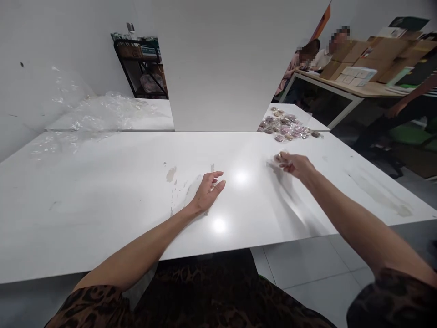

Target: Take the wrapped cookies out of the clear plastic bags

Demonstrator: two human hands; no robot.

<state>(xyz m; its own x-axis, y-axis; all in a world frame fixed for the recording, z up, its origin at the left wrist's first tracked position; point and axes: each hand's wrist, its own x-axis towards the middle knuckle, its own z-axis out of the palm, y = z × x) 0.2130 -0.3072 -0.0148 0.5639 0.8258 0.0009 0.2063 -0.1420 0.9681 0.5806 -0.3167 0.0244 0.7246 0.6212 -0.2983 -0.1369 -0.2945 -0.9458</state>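
My right hand [300, 166] is closed on a small clear-wrapped packet [280, 158] with something brownish inside; its exact kind cannot be made out. It is held just above the white table [116, 196], on the near side of a pile of similar small wrapped packets [287, 126], brown and pinkish. At the middle of the table, my left hand [208, 190] rests with its fingers curved and apart, holding nothing. Worn grey patches [171, 174] mark the surface to the left of it.
Crumpled clear plastic bags [109, 111] lie at the back left. A tall white panel [218, 68] stands along the table's back edge. Beyond are a black shelf [136, 57], a second table with cardboard boxes [385, 57], and other people at the right.
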